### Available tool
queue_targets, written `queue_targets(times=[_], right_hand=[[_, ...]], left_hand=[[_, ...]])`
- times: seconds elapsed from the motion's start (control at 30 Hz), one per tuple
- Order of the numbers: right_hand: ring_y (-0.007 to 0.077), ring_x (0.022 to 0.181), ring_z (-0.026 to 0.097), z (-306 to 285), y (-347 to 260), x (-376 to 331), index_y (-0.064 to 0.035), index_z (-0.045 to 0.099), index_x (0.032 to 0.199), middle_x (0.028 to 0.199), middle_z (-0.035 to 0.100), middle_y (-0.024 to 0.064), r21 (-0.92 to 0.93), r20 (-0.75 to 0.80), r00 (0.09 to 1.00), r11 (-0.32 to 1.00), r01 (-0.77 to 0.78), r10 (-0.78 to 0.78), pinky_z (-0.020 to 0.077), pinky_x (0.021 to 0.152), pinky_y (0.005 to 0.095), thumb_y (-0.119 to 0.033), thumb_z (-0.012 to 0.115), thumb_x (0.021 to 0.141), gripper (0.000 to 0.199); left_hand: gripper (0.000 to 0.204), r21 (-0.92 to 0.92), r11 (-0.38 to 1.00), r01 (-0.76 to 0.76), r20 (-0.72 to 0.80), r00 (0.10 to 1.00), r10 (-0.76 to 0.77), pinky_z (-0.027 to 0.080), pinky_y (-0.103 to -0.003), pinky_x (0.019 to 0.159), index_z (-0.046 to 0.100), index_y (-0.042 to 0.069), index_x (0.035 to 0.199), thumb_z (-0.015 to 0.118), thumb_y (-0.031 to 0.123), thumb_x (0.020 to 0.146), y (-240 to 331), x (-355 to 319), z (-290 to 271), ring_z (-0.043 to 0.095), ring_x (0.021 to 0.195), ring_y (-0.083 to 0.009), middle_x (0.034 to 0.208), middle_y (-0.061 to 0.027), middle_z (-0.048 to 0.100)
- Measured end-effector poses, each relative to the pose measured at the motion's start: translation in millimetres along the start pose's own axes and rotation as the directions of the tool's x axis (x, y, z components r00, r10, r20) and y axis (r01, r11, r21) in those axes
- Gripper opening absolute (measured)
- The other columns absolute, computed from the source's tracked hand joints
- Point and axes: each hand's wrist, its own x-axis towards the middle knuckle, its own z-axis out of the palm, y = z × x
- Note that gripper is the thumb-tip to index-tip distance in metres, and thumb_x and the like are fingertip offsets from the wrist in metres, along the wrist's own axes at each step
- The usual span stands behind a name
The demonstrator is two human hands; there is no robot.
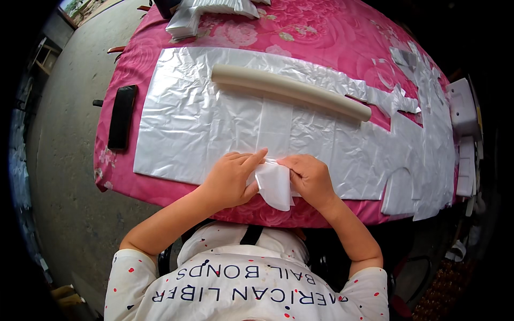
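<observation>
A small folded piece of white plastic film [274, 187] is between my two hands, at the near edge of the table. My left hand [231, 177] is closed at its left side, index finger stretched along the top and thumb low against it. My right hand [310, 178] pinches its upper right edge between thumb and curled fingers. Its loose lower end hangs rounded over the pink cloth. Under and beyond both hands lies a wide, flat stack of crinkled white plastic sheets [176, 112]. Across that stack rests a long beige tube [289, 92], slanting down to the right.
The table wears a pink floral cloth [316, 24]. At the left lies a black phone [122, 117]. A folded white pile [209, 15] sits at the far edge. Cut plastic scraps [435, 128] cover the right end, beside white containers [463, 109]. Grey concrete floor [69, 139] runs along the left.
</observation>
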Motion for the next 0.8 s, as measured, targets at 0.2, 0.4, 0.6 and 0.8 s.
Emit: queue_targets(times=[0.2, 0.4, 0.6, 0.8], right_hand=[[0.0100, 0.057, 0.061, -11.0, -1.5, 34.9, 0.0024, 0.066, 0.091, 0.070, 0.065, 0.0077, 0.354, 0.260, 0.795, 0.712, -0.606, 0.548, 0.0465, 0.053, 0.0240, -0.017, 0.057, 0.086, 0.022], [0.0072, 0.055, 0.059, -17.0, -2.7, 49.5, 0.0004, 0.063, 0.081, 0.064, 0.062, 0.0027, 0.294, 0.363, 0.702, 0.639, -0.711, 0.613, 0.0426, 0.048, 0.0211, -0.018, 0.060, 0.085, 0.019], [0.0252, 0.093, 0.059, -4.4, -9.3, 33.2, -0.0002, 0.058, 0.107, 0.099, 0.061, 0.0148, -0.219, -0.147, 0.982, 0.965, -0.146, 0.116, 0.0464, 0.080, 0.0363, -0.013, 0.069, 0.072, 0.039], [0.0318, 0.117, 0.046, -7.6, 20.7, 33.0, -0.0024, 0.049, 0.123, 0.125, 0.050, 0.0154, -0.227, 0.101, 0.942, 0.914, 0.336, -0.321, 0.0365, 0.100, 0.0404, -0.002, 0.064, 0.067, 0.058]], left_hand=[[0.060, 0.004, 1.000, -0.022, -0.274, 0.962, 0.022, 0.037, -0.042, 0.098, 0.033, -0.005, 0.133, 0.055, 0.023, 0.085, -1.3, 9.4, 4.3, 0.045, 0.118, -0.0383, 0.131, -0.0227, 0.043], [0.071, 0.364, 0.930, -0.039, 0.004, 0.999, 0.040, 0.020, -0.044, 0.109, 0.028, -0.006, 0.136, 0.057, 0.029, 0.082, 1.6, 9.8, 35.3, 0.026, 0.133, -0.0358, 0.142, -0.0228, 0.029], [0.069, 0.395, 0.919, -0.012, 0.010, 1.000, 0.009, 0.023, -0.040, 0.109, 0.033, -0.006, 0.133, 0.059, 0.025, 0.078, -0.4, 13.3, 32.2, 0.030, 0.132, -0.0309, 0.140, -0.0202, 0.033], [0.052, 0.392, 0.916, -0.084, -0.086, 0.988, 0.128, 0.039, -0.039, 0.095, 0.049, -0.006, 0.119, 0.059, 0.008, 0.070, -5.3, 30.3, 19.9, 0.051, 0.113, -0.0287, 0.122, -0.0181, 0.053]])
